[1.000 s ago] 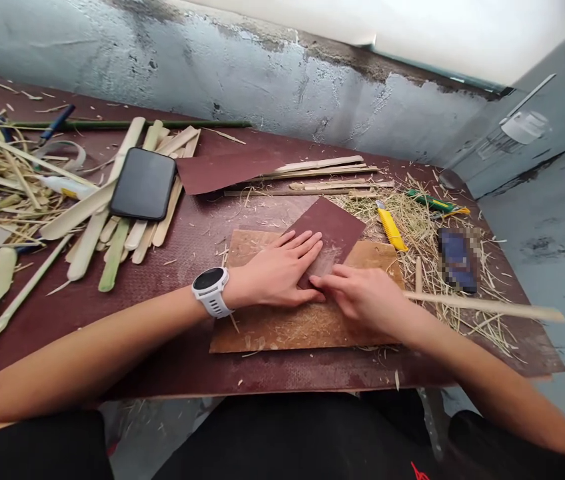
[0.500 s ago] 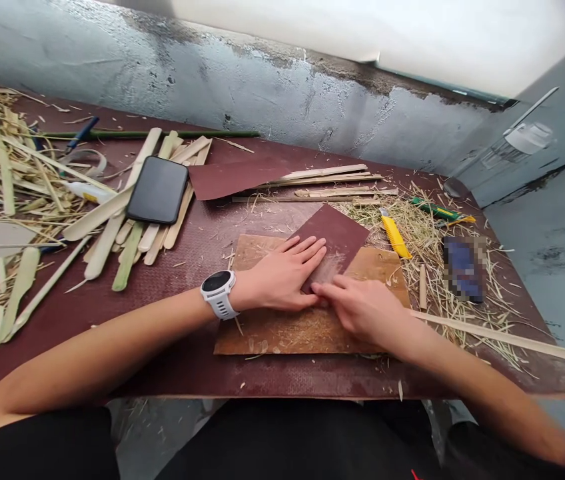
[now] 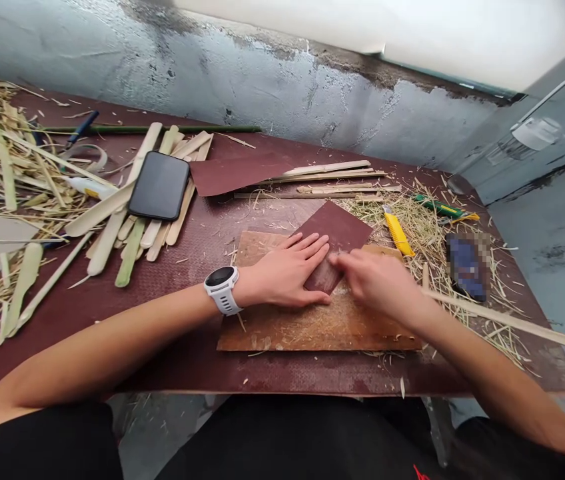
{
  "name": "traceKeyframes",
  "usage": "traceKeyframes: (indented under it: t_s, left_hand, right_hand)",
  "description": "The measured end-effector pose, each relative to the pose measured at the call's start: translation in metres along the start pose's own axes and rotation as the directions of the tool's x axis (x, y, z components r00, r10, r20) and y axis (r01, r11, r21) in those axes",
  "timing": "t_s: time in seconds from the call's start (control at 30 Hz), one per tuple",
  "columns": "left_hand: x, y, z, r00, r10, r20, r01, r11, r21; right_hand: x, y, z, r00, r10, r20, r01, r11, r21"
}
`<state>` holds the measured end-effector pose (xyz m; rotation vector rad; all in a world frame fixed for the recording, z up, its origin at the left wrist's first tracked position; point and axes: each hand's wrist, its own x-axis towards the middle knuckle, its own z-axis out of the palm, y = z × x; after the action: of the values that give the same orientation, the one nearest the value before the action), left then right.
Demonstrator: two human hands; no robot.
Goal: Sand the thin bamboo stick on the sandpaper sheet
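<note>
My left hand (image 3: 287,272) lies flat with its fingers spread, pressing on a dark red-brown sheet of sandpaper (image 3: 341,227). The sheet rests at a slant on a worn wooden board (image 3: 287,330), and pale dust marks its lower part. My right hand (image 3: 372,277) is closed, with its fingertips down on the sandpaper beside the left thumb. A long pale bamboo strip (image 3: 512,320) runs from under the right wrist out to the right, in line with the pinched fingers. Its near end is hidden by the hand.
Bamboo shavings surround a yellow utility knife (image 3: 399,231), a green-handled tool (image 3: 440,208) and a blurred dark blue object (image 3: 466,267). Leftward, a black phone (image 3: 158,185) lies on flat bamboo pieces (image 3: 107,247). Another sandpaper sheet (image 3: 235,175) lies behind the board.
My right hand has slid up and to the right over the sandpaper, and the bamboo strip has shifted with it. My left hand stays in place on the sheet.
</note>
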<state>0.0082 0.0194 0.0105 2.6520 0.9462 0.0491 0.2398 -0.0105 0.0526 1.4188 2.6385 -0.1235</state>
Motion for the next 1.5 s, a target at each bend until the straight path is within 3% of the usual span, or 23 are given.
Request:
traceKeyframes:
  t_s: [0.07,0.1,0.2,0.23,0.33,0.37,0.5,0.63,0.8,0.93,1.03,1.1,1.23,1.37,1.4,1.5]
  left_hand:
    - [0.0,0.0,0.0,1.0,0.014,0.0,-0.014,1.0,-0.009]
    - [0.0,-0.001,0.001,1.0,0.02,-0.008,-0.02,1.0,-0.014]
    - [0.0,-0.002,0.003,0.999,0.016,-0.038,-0.017,1.0,-0.02]
    - [0.0,-0.002,0.004,0.999,0.014,-0.039,-0.015,1.0,-0.02]
    - [0.0,-0.002,0.003,1.0,0.02,-0.023,-0.021,1.0,-0.018]
    - [0.0,-0.001,0.003,1.0,0.022,-0.02,-0.022,1.0,-0.02]
    - [0.0,0.0,0.001,1.0,0.008,-0.019,-0.008,1.0,-0.015]
    - [0.0,0.001,-0.001,1.0,0.005,0.008,-0.005,1.0,0.005]
    - [0.001,0.0,-0.001,1.0,0.003,0.01,-0.003,1.0,0.006]
    - [0.0,-0.002,0.002,1.0,0.023,-0.008,-0.023,1.0,-0.003]
    - [0.0,-0.003,0.003,0.999,0.023,-0.025,-0.023,1.0,-0.011]
    - [0.0,-0.003,0.003,1.0,0.023,-0.018,-0.023,1.0,-0.015]
    - [-0.001,-0.002,0.001,1.0,0.026,0.001,-0.026,1.0,-0.011]
    - [0.0,-0.001,0.0,1.0,0.01,-0.004,-0.01,1.0,-0.004]
    - [0.0,-0.001,0.0,1.0,0.012,-0.001,-0.012,1.0,-0.008]
    - [0.0,-0.002,0.002,1.0,0.028,-0.001,-0.028,0.999,-0.018]
  right_hand:
    - [-0.002,-0.001,0.001,0.989,-0.127,0.073,0.122,0.991,0.062]
    - [-0.002,0.0,0.001,0.989,-0.128,0.079,0.123,0.99,0.063]
    - [-0.003,0.001,0.0,0.997,0.08,-0.001,-0.08,0.994,-0.074]
    - [-0.003,0.001,-0.001,0.996,0.095,-0.002,-0.094,0.991,-0.099]
    - [-0.001,-0.001,-0.005,0.982,-0.135,0.13,0.132,0.991,0.024]
    - [0.0,-0.001,-0.006,0.981,-0.145,0.127,0.14,0.989,0.049]
    - [0.001,-0.002,-0.005,0.993,0.121,0.004,-0.119,0.984,-0.131]
    - [-0.004,-0.007,-0.001,0.992,-0.07,0.102,0.077,0.995,-0.066]
    - [-0.005,-0.006,-0.004,0.996,0.088,0.027,-0.084,0.987,-0.134]
    - [-0.004,-0.008,-0.005,0.988,-0.11,0.107,0.11,0.994,0.008]
    - [-0.003,-0.008,-0.006,0.998,0.046,0.039,-0.042,0.994,-0.104]
    - [-0.003,-0.009,-0.007,0.996,0.082,0.033,-0.076,0.984,-0.159]
    - [-0.003,-0.009,-0.009,0.985,-0.118,0.123,0.121,0.993,-0.013]
    - [0.001,-0.001,-0.009,0.998,0.062,0.008,-0.061,0.994,-0.091]
    - [0.002,-0.001,-0.009,0.998,0.059,0.011,-0.058,0.994,-0.09]
    - [0.0,-0.005,-0.009,0.988,-0.113,0.102,0.11,0.993,0.028]
